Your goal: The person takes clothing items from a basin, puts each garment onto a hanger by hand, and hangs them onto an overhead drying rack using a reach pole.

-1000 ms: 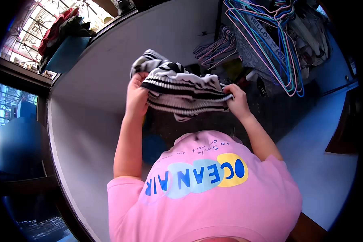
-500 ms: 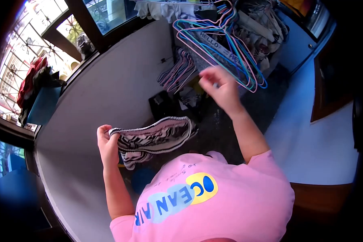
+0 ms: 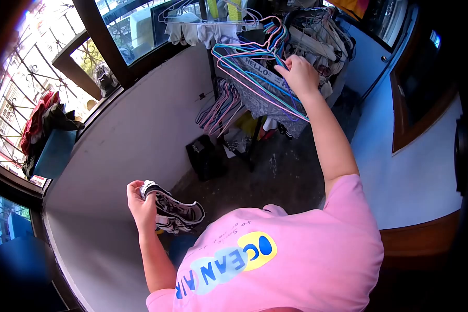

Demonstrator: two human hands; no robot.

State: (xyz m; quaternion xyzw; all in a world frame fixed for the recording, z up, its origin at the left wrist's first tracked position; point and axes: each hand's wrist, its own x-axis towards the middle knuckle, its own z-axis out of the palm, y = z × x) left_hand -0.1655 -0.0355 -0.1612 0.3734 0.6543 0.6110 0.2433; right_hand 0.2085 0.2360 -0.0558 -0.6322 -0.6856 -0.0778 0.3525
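Note:
My left hand [image 3: 142,204] is closed on the edge of a black-and-white striped garment [image 3: 179,210], which hangs down to the right, its wide banded opening partly folded. My right hand [image 3: 300,77] reaches up to a bunch of pink, blue, teal and purple clothes hangers [image 3: 255,54]. Its thumb and fingers are curled together at the right side of the bunch, around a hanger; the exact contact is partly hidden by the hand. The hangers hang overlapping from the rack. Behind them is a grey printed cloth [image 3: 260,88] with "HELLO" lettering.
More hangers [image 3: 221,106] hang lower by the wall. White cloths [image 3: 203,32] hang near the window, and a mass of clothes [image 3: 320,44] fills the rack's right end. A black bag-like object [image 3: 205,156] stands on the floor. A blue container [image 3: 60,148] with clothes sits at the left window.
My right hand has moved up and onto the hangers. My left hand has lowered slightly, and the striped garment, stretched out before, now droops. The view has shifted, showing more floor and rack.

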